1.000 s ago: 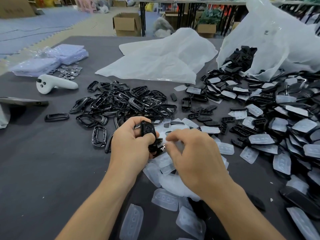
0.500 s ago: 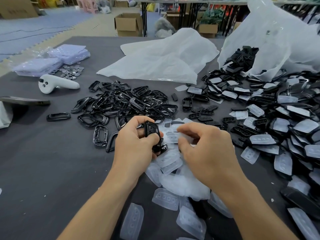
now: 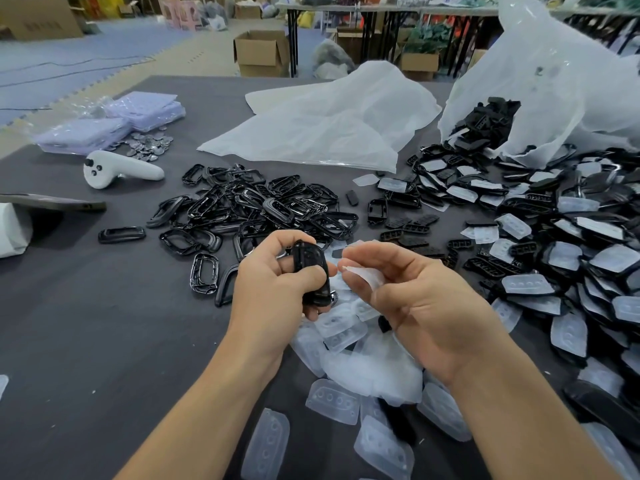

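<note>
My left hand (image 3: pixel 277 282) grips a black key-fob shell (image 3: pixel 311 268) upright above the dark table (image 3: pixel 86 323); a metal tip shows at the shell's lower end. My right hand (image 3: pixel 415 306) is turned palm-up just right of it and pinches a clear translucent button pad (image 3: pixel 367 277) between thumb and fingers. The pad's edge sits close to the shell; whether they touch I cannot tell. Under both hands lies a heap of clear pads (image 3: pixel 363 358).
A pile of black frames (image 3: pixel 256 206) lies beyond my hands. Black shells with clear pads (image 3: pixel 554 244) cover the right side, spilling from a white plastic bag (image 3: pixel 554 81). A white controller (image 3: pixel 117 169), a phone (image 3: pixel 52 202), purple packets (image 3: pixel 114 123) and a flat white bag (image 3: pixel 329 126) sit farther back.
My right hand has lifted off the pad heap and rolled palm-up with a clear pad pinched in it. The left hand has kept the black shell and tipped it a little.
</note>
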{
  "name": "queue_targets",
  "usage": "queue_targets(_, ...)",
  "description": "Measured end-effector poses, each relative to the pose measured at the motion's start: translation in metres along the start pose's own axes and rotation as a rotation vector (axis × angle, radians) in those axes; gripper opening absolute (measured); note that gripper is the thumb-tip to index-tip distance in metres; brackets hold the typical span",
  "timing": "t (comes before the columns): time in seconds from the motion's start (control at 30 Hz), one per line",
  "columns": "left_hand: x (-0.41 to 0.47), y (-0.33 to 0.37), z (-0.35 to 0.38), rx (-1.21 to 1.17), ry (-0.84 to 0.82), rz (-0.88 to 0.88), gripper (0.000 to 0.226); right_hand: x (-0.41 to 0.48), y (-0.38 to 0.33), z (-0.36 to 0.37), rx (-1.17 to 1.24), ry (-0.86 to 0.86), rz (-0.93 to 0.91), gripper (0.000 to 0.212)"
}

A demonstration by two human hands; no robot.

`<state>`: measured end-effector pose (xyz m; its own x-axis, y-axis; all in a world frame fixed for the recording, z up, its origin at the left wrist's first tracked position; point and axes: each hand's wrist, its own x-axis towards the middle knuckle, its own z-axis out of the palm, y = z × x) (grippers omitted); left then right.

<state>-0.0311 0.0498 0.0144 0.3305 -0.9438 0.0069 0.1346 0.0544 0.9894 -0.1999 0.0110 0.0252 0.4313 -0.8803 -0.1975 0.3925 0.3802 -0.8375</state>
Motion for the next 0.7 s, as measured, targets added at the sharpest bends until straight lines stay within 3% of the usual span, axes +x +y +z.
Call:
queue_targets(0.2, 0.0004, 0.0000, -0.0016, -0.027, 0.014, 0.008, 0.033, -0.0007, -0.0003, 0.0018, -0.022, -0.031, 0.020, 0.078)
queue_targets(0.4, 0.0006, -0.0022, -0.0023, -0.026, 0.013, 0.024, 0.039, -0.0035, -0.0051, 0.0053, -0.059, -0.020, 0.008, 0.048)
queue_targets(0.63, -0.0008, 0.0030, -0.0044, -0.034, 0.020, 0.080, 0.032, -0.0018, -0.0045, 0.0072, -0.078, 0.076, 0.006, 0.039)
queue_targets(0.7, -0.0023, 0.0061, -0.0078, 0.044, -0.087, 0.144, 0.035, 0.0004, -0.0033, 0.0061, -0.113, 0.134, 0.003, 0.038)
